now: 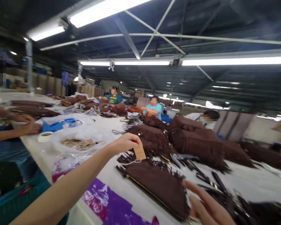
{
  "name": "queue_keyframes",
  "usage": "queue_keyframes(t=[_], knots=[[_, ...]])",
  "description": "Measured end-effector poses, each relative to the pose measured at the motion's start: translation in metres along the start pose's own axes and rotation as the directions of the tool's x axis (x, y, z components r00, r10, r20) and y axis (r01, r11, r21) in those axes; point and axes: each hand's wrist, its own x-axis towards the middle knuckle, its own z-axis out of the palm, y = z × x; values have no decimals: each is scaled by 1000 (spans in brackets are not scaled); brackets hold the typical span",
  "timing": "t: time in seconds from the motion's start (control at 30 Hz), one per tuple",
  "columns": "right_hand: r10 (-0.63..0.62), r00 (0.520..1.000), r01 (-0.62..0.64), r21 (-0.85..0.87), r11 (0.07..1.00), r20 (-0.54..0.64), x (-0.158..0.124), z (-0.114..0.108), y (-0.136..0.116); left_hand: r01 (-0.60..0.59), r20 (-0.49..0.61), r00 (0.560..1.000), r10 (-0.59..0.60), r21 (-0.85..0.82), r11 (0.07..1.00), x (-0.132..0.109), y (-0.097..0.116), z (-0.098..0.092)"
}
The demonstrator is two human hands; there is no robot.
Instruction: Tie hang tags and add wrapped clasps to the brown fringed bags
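Note:
My left hand (128,144) pinches a tan card tag (140,152) between thumb and fingers. A pale string loop hangs from the tag above a dark brown fringed bag (158,181) with a gold zipper along its near edge. This bag lies flat on the white table (131,203). My right hand (206,204) is beside the bag's right end, somewhat blurred, with its fingers stretched out and apart. Whether its fingertips touch the bag I cannot tell.
Brown fringed bags (196,140) are piled behind, with black straps (215,184) at right. A plastic bag of tan tags (79,143), a tape roll (45,136) and purple plastic (112,200) lie left. A co-worker's hands (29,125) rest at the left edge; several people work beyond.

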Motion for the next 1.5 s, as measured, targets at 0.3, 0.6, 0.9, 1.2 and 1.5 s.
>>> queue_keyframes(t=[0.3,0.6,0.9,1.2,1.5], knots=[[94,940,-307,690,655,329,36,-13,-56,200,324,946,-4,-577,792,1,2,137],[307,943,-284,791,542,128,14,-58,12,451,558,825,-87,-558,697,-38,-46,190],[423,882,-380,846,373,209,-28,-63,44,253,293,946,-142,-385,888,-29,-42,191],[323,932,-295,860,417,163,-19,-69,16,478,646,762,-51,-508,716,-39,-10,240],[489,864,-474,525,707,122,-76,-77,72,292,524,842,-127,-245,925,-51,-28,211]])
